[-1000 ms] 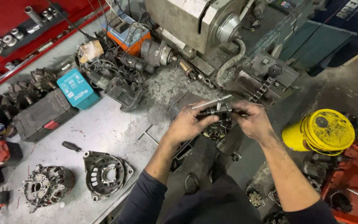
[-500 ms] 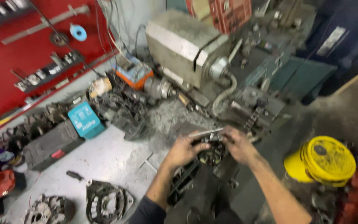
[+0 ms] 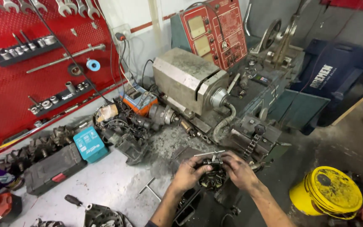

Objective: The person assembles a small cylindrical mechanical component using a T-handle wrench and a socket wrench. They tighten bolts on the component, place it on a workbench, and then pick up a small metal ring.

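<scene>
My left hand (image 3: 188,173) and my right hand (image 3: 239,170) both grip a dark round alternator part (image 3: 212,178) held between them above the workbench edge. A thin metal rod (image 3: 209,153) lies across the top of the part, just above my fingers. Both hands are greasy. The part's underside is hidden by my fingers.
A grey lathe-like machine (image 3: 194,82) stands behind the hands, with a red tester box (image 3: 215,31) further back. A teal box (image 3: 90,144), a black case (image 3: 53,168), a T-handle wrench (image 3: 150,188) and an alternator housing (image 3: 103,216) lie on the bench. A yellow bucket (image 3: 328,193) stands right. A red tool board (image 3: 30,63) hangs left.
The view has tilted up, showing more of the wall and machine. My hands stay together on the round part, now lower in the picture.
</scene>
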